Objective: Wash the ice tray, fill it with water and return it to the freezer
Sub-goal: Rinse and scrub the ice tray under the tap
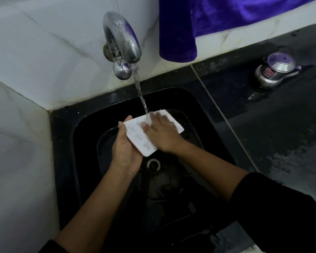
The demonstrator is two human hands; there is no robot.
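While the tap runs: you hold the white plastic ice tray (135, 131) over the black sink basin (84, 136), clear of its floor, with the far end under the stream.
Left hand: your left hand (125, 150) cups the tray's near left edge from beneath, palm up. The fingers curl round that edge and grip the tray.
Right hand: your right hand (159, 130) lies flat on the tray's top face, fingers straight and spread across the compartments. The fingertips are blurred where the water lands.
Water: a stream of water (140, 92) falls from the curved chrome tap (120, 37) on the white marble-tile wall (35, 42) and strikes the tray's far end, just beside your right fingertips.
Sink: it is set into the back left corner of the black stone counter (281, 134). A round metal drain (153, 163) shows just below the tray's near corner.
Counter: its surface is wet in patches. A small steel pot with a domed lid (275, 70) stands near the back edge, well apart from the sink on the right.
Cloth: a purple velvet cloth (179, 33) hangs down the wall above the counter's back edge, just right of the tap.
Sleeve: a dark sleeve (281, 207) covers your right arm above the bare forearm.
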